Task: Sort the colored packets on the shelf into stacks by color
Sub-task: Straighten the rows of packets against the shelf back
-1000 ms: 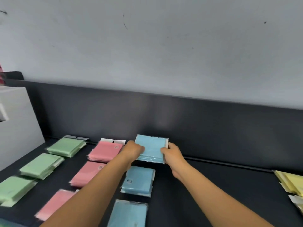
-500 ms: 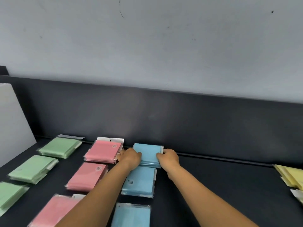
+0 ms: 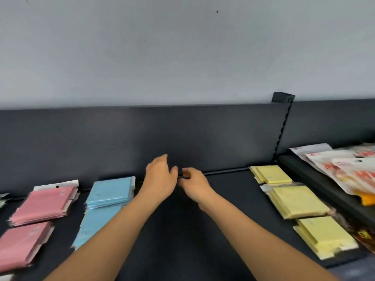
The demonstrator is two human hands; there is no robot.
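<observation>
Both hands hover empty over the bare middle of the dark shelf (image 3: 223, 199). My left hand (image 3: 160, 177) has its fingers apart. My right hand (image 3: 192, 184) has loosely curled fingers and holds nothing. Just left of my left hand lies a stack of blue packets (image 3: 110, 192) against the back panel, with another blue stack (image 3: 95, 226) in front, partly under my left forearm. Further left are two pink stacks (image 3: 43, 203) (image 3: 19, 243). On the right lie three yellow stacks (image 3: 269, 175) (image 3: 296, 201) (image 3: 324, 239).
A dark back panel (image 3: 142, 134) runs behind the shelf, with a slotted upright (image 3: 282, 130) at its right end. Beyond it a neighbouring shelf holds white and red bags (image 3: 345, 165). Dark printed packets (image 3: 361, 232) lie at the far right edge.
Both hands let go of the blue stack at the back and moved right, now empty over the middle. The view swung right, bringing the yellow stacks in and the green ones out.
</observation>
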